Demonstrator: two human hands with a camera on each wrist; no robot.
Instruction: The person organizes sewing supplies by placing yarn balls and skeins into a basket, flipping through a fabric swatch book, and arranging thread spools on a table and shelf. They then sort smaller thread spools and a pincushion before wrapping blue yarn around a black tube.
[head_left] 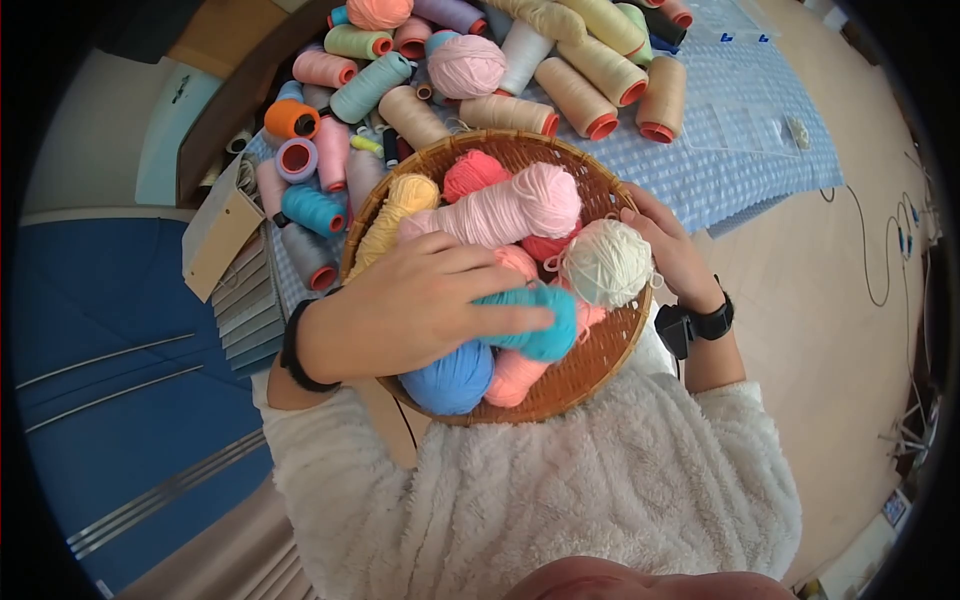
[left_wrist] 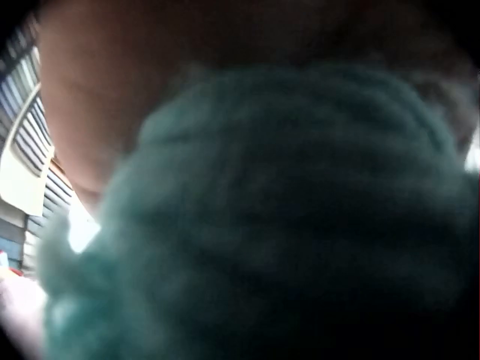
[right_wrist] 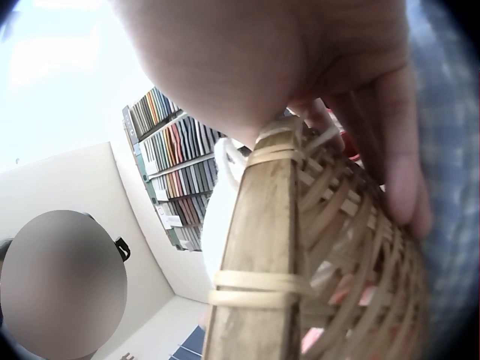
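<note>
A round wicker basket (head_left: 610,345) full of yarn is held up before the person's body. The left hand (head_left: 400,308) reaches over it and holds a teal yarn ball (head_left: 548,325), one finger lying across the top. That yarn (left_wrist: 285,210) fills the left wrist view, blurred, right under the palm. On the far side, the right hand (head_left: 668,245) grips the rim, fingers spread along the outer weave (right_wrist: 360,247). Around the teal ball lie a blue ball (head_left: 450,380), a white ball (head_left: 607,263), a pale pink skein (head_left: 500,210), a yellow skein (head_left: 398,222) and coral yarn (head_left: 515,378).
Behind the basket, a table with a blue checked cloth (head_left: 740,150) bears many thread cones (head_left: 580,95) and a pink yarn ball (head_left: 466,66). Clear plastic cases (head_left: 740,110) lie at its right. Fabric sample books (head_left: 245,300) stand at the left. Cables (head_left: 870,250) run over the floor.
</note>
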